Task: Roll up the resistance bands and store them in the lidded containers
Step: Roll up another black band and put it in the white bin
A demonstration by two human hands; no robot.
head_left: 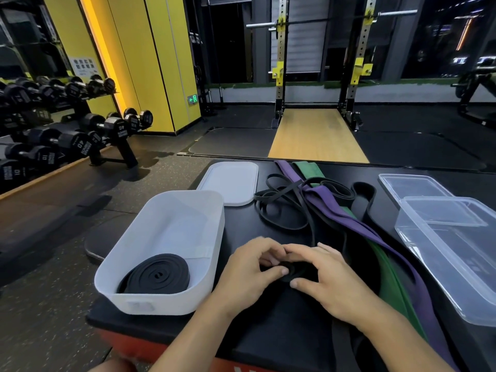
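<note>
Between the two hands, on the black table (268, 331), a small black coil (291, 271) is held. It is pinched from one side by the curled left hand (247, 267) and from the other by the curled right hand (322, 275).

Just left of the left hand, a white container (161, 302) is noted, with a rolled black band (157, 275) laid flat inside. Its white lid (230, 181) is set beyond.

Beyond the right hand, thin black loops (279, 208), a purple band (349, 216) and a green band (389, 269) are tangled. Right of them, a clear container (461, 253) and a clear lid (418, 186) are seen.
</note>
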